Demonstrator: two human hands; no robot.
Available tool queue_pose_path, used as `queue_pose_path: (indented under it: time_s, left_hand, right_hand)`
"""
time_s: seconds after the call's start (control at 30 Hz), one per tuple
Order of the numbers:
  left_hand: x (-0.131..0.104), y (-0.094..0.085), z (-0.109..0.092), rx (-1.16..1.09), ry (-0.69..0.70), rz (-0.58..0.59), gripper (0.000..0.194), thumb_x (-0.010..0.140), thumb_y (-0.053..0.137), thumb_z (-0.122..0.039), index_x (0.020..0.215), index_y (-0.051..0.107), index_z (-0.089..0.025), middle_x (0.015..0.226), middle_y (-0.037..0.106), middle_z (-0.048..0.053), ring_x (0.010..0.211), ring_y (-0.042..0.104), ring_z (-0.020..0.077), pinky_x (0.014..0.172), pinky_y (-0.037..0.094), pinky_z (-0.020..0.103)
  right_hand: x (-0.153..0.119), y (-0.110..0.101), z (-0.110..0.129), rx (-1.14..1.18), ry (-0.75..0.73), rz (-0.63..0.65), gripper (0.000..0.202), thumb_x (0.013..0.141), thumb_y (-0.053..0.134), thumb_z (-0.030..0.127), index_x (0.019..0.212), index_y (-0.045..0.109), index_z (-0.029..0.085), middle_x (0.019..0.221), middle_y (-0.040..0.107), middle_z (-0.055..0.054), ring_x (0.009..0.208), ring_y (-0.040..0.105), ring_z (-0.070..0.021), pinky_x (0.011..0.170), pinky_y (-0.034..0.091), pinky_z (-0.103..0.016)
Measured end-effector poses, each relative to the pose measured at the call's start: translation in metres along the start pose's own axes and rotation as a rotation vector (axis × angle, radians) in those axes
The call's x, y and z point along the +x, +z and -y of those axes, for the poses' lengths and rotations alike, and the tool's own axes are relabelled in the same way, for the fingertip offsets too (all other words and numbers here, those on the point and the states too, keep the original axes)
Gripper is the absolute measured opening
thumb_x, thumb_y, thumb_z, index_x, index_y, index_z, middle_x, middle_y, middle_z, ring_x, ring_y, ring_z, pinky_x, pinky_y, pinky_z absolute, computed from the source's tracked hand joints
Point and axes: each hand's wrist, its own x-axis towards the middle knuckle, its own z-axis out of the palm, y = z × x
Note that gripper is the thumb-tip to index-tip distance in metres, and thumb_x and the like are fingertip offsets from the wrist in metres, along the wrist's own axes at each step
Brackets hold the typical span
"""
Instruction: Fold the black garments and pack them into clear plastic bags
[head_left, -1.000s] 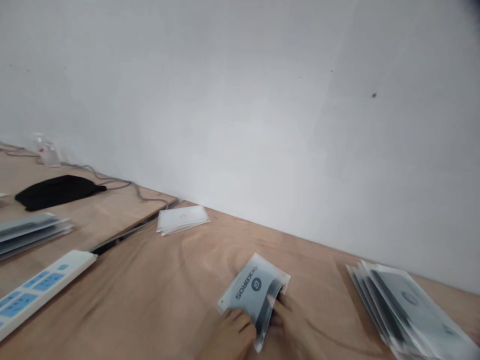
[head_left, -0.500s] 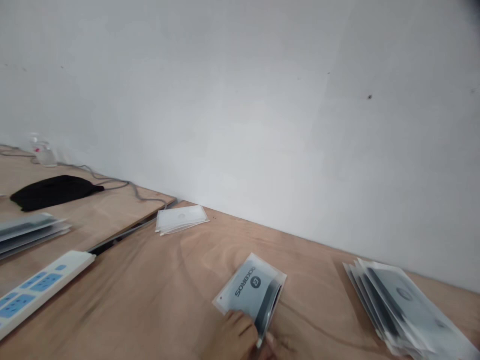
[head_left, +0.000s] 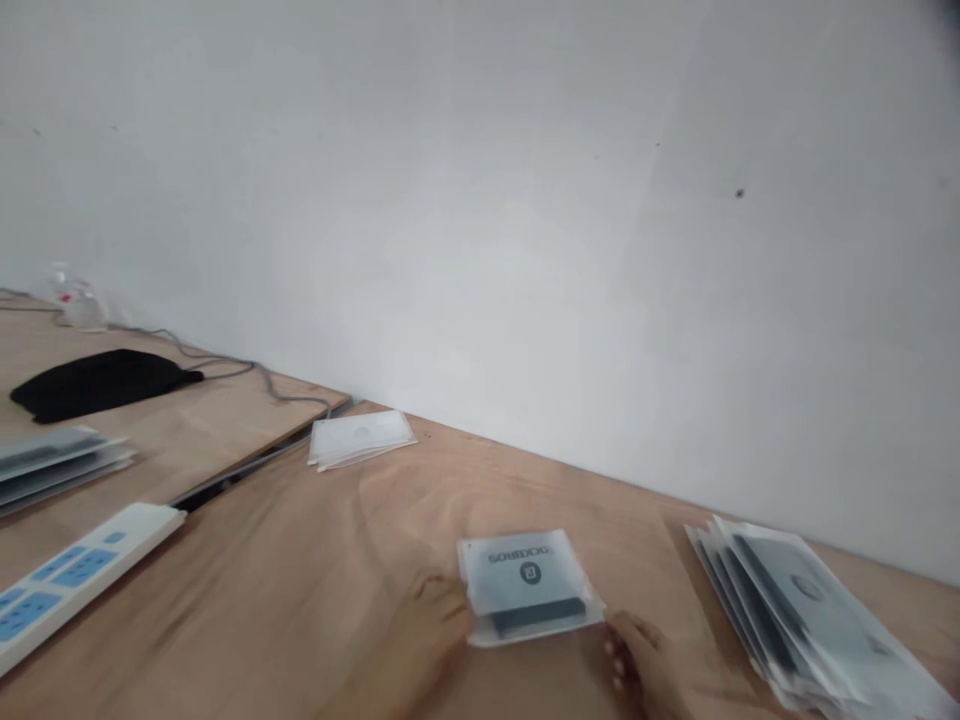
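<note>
A frosted plastic pouch (head_left: 529,587) with a dark item inside and a printed logo lies flat on the plywood table (head_left: 315,560), near the bottom middle. My left hand (head_left: 420,640) touches its left edge with the fingertips. My right hand (head_left: 645,670) rests at its right lower corner, fingers curled against the edge. Whether either hand grips the pouch or only steadies it is unclear, as both are blurred and cut off by the frame's bottom edge.
A fanned stack of similar pouches (head_left: 802,620) lies at the right. A small pile of clear sleeves (head_left: 360,438) sits by the wall. At the left are a white power strip (head_left: 67,580), another pouch stack (head_left: 52,460), a black cloth (head_left: 97,382) and grey cables (head_left: 247,370).
The pouch has turned from a diagonal lie to square-on and shifted slightly right. My right hand moved from under it to its right corner; my left hand slid to its left edge.
</note>
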Motion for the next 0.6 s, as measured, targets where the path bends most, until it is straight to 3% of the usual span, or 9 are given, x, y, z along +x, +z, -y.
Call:
queue_pose_path:
  time_s: [0.07,0.13,0.17,0.23,0.3,0.37,0.5,0.6]
  left_hand:
    - [0.011,-0.011,0.011,0.043,-0.167,0.019,0.031,0.082,0.045,-0.003,0.097,0.064,-0.023,0.105,0.065,0.004,0.106,0.053,0.023,0.094,0.033,0.04]
    - [0.028,-0.014,0.011,0.064,-0.262,0.0,0.034,0.085,0.046,-0.007,0.111,0.061,-0.023,0.122,0.059,0.006,0.119,0.046,0.0259,0.097,0.032,0.042]
    - [0.037,-0.012,0.006,0.052,-0.26,-0.004,0.036,0.088,0.046,-0.012,0.12,0.057,-0.024,0.131,0.053,0.007,0.125,0.041,0.0266,0.1,0.03,0.043]
    - [0.055,-0.003,-0.007,-0.003,-0.188,0.021,0.044,0.094,0.046,-0.034,0.137,0.042,-0.027,0.146,0.038,0.006,0.135,0.028,0.028,0.107,0.023,0.047]
    - [0.069,0.011,-0.02,-0.056,-0.129,0.082,0.065,0.09,0.043,-0.057,0.145,0.027,-0.027,0.152,0.024,0.007,0.139,0.016,0.031,0.11,0.014,0.055]
    - [0.075,0.024,-0.025,-0.094,-0.124,0.134,0.075,0.087,0.037,-0.067,0.147,0.019,-0.025,0.154,0.019,0.009,0.14,0.011,0.0329,0.109,0.008,0.061]
    - [0.075,0.037,-0.019,-0.112,-0.14,0.168,0.075,0.088,0.033,-0.068,0.148,0.017,-0.026,0.154,0.014,0.009,0.141,0.008,0.0326,0.108,0.002,0.064]
    - [0.074,0.037,-0.015,-0.113,-0.143,0.187,0.074,0.089,0.032,-0.067,0.148,0.016,-0.026,0.154,0.014,0.008,0.141,0.008,0.0321,0.108,0.002,0.063]
  right_hand:
    - [0.002,-0.004,0.006,-0.134,-0.075,-0.081,0.029,0.06,0.074,0.045,0.055,0.054,0.025,0.049,0.056,0.001,0.057,0.06,-0.0205,0.058,0.05,-0.033]
    - [0.004,0.007,0.012,-0.246,-0.175,-0.136,0.024,0.058,0.075,0.043,0.069,0.062,0.026,0.075,0.069,-0.005,0.091,0.062,-0.0288,0.086,0.047,-0.042]
    - [0.005,0.017,0.014,-0.334,-0.245,-0.132,0.029,0.06,0.074,0.043,0.083,0.066,0.027,0.097,0.07,-0.007,0.109,0.056,-0.0312,0.099,0.038,-0.045]
    - [0.008,0.04,0.016,-0.619,-0.382,-0.04,0.047,0.071,0.064,0.044,0.115,0.061,0.029,0.135,0.053,-0.005,0.133,0.033,-0.032,0.111,0.017,-0.052]
    - [0.013,0.061,0.013,-0.953,-0.448,0.089,0.053,0.082,0.05,0.042,0.133,0.047,0.03,0.148,0.035,-0.001,0.14,0.019,-0.0324,0.109,0.009,-0.061]
    - [0.018,0.073,0.005,-1.143,-0.447,0.134,0.053,0.085,0.044,0.041,0.137,0.041,0.031,0.149,0.031,-0.001,0.14,0.019,-0.0343,0.105,0.012,-0.066]
    - [0.027,0.074,-0.012,-1.208,-0.496,0.065,0.051,0.087,0.041,0.042,0.137,0.04,0.033,0.148,0.032,-0.002,0.138,0.022,-0.0351,0.104,0.015,-0.067]
    - [0.029,0.072,-0.015,-1.192,-0.476,0.095,0.051,0.086,0.043,0.042,0.136,0.041,0.033,0.148,0.033,-0.002,0.138,0.024,-0.0356,0.104,0.012,-0.068]
